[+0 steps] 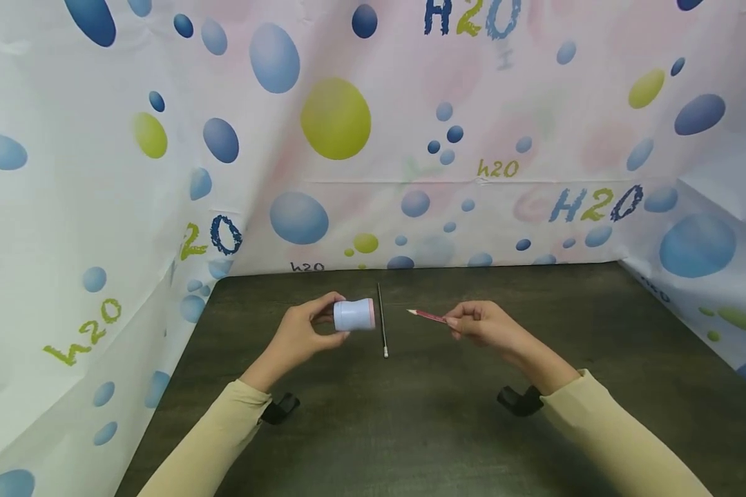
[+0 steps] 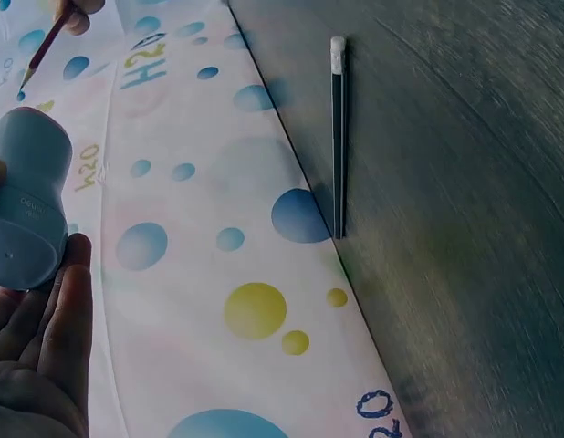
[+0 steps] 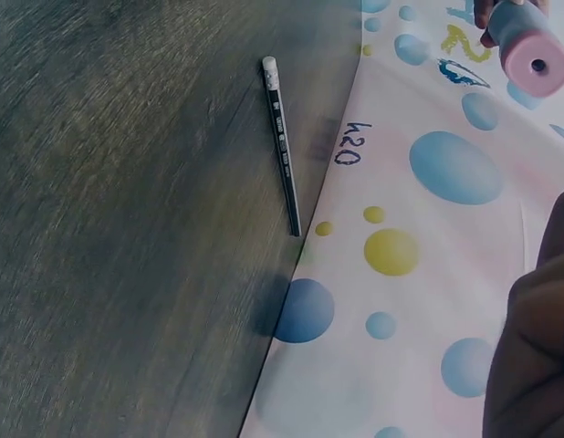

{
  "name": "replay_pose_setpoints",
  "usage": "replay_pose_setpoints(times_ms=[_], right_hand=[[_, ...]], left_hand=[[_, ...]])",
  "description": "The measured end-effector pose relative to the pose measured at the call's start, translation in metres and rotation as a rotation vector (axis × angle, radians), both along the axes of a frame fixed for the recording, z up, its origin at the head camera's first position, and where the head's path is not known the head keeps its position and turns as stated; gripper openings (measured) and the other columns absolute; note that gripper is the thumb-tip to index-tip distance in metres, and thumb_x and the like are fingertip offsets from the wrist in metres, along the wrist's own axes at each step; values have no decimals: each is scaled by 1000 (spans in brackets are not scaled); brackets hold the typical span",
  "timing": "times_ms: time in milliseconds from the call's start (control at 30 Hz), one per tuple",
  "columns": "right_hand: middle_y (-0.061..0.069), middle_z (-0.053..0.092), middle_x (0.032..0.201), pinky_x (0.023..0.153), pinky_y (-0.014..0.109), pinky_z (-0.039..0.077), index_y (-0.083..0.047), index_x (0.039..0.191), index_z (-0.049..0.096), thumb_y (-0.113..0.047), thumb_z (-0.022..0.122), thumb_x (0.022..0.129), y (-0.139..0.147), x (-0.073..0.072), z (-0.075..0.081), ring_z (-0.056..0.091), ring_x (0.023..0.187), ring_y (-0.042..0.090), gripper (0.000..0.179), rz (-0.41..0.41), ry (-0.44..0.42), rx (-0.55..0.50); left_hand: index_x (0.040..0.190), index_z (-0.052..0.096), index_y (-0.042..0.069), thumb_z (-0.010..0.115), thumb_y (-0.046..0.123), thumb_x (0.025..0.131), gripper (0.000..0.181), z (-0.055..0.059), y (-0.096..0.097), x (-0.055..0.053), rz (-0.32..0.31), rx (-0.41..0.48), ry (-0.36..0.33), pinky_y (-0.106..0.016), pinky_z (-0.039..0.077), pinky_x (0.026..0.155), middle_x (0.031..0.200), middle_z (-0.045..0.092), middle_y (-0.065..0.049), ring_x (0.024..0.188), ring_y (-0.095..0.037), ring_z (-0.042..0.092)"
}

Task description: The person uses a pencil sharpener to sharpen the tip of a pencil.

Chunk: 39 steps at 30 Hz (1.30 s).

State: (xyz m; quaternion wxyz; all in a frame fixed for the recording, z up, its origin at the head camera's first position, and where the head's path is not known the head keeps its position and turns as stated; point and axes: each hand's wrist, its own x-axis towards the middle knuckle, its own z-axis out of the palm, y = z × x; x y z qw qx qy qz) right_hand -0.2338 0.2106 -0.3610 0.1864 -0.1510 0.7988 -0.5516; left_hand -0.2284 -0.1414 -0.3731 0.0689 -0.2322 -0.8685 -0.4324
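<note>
My left hand (image 1: 300, 333) grips a light blue pencil sharpener (image 1: 353, 315) on its side between thumb and fingers. Its pink end, with a dark round hole, faces right and shows best in the right wrist view on the sharpener (image 3: 536, 62). Across from it, my right hand (image 1: 481, 323) pinches a red pencil (image 1: 429, 315) near its rear end. The pale pointed tip aims left at the sharpener, a gap apart from it. Between the hands, farther back, a black pencil (image 1: 382, 324) with a white eraser end lies on the table.
The dark wooden table (image 1: 398, 428) reaches back to a white sheet (image 1: 398, 145) printed with blue and green dots and lettering. Similar sheeting rises on the left and right sides. Black straps with mounts (image 1: 280, 408) sit at both wrists, below cream sleeves.
</note>
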Motion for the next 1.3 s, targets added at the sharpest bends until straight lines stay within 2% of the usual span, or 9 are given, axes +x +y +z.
replay_pose_setpoints(times_ms=[167, 300, 533, 667, 800, 900, 1033, 1200, 1300], right_hand=[[-10, 64, 80, 51, 25, 28, 6, 123, 57, -21, 54, 107, 4, 1, -3, 30, 51, 4, 31, 7, -13, -37], [-12, 67, 85, 53, 24, 31, 4, 128, 55, -22, 54, 107, 6, 0, -4, 35, 55, 5, 34, 10, -33, -64], [-14, 68, 98, 72, 21, 47, 8, 143, 46, -16, 50, 109, 8, -2, -4, 53, 78, 5, 42, -15, -74, -112], [-15, 68, 103, 83, 26, 52, 6, 144, 45, -17, 50, 109, 8, -4, -4, 59, 87, 6, 42, -45, -84, -108], [-19, 70, 107, 96, 39, 49, 3, 148, 44, -20, 51, 109, 9, -7, -4, 58, 97, 7, 46, -84, -102, -83], [-24, 71, 106, 90, 37, 41, 3, 152, 41, -22, 50, 109, 9, -12, -5, 53, 100, 9, 50, -112, -105, -56], [-27, 71, 102, 74, 33, 29, 2, 153, 41, -21, 49, 109, 5, -18, -7, 54, 94, 9, 50, -158, -94, -21], [-20, 73, 108, 76, 33, 33, 4, 151, 41, -20, 48, 110, 3, -24, -13, 62, 92, 2, 48, -187, -95, -12], [-10, 74, 115, 77, 29, 42, 8, 151, 37, -17, 45, 111, 3, -27, -16, 65, 92, 0, 48, -189, -104, -26]], left_hand=[[128, 65, 4, 81, 7, 86, 45, 0, -3, 0, 30, 9, -11, -43, 62, 94, 121, 72, -22, 105, -33, 74], [130, 64, 4, 81, 8, 87, 46, -1, -5, -1, 45, 19, -47, -43, 62, 96, 124, 71, -23, 107, -34, 73], [133, 62, 3, 80, 9, 88, 48, -1, -6, 0, 48, 32, -86, -44, 61, 98, 127, 69, -25, 110, -36, 72], [133, 62, 3, 79, 10, 89, 48, 0, -7, 0, 55, 39, -94, -48, 60, 100, 128, 69, -25, 111, -36, 72], [134, 62, 3, 79, 10, 89, 49, 0, -8, 1, 68, 44, -99, -49, 59, 101, 128, 69, -25, 112, -37, 72], [136, 61, 2, 79, 10, 89, 50, 0, -10, 1, 84, 46, -109, -48, 59, 101, 129, 68, -25, 112, -37, 71], [137, 61, 2, 78, 10, 89, 51, 0, -13, 2, 100, 52, -123, -48, 58, 103, 130, 68, -26, 113, -38, 70], [138, 60, 2, 78, 10, 90, 52, 0, -16, 3, 110, 53, -127, -45, 59, 102, 130, 67, -26, 115, -38, 70], [137, 60, 1, 77, 10, 90, 51, 0, -18, 3, 116, 54, -128, -43, 59, 102, 130, 67, -26, 115, -38, 69]])
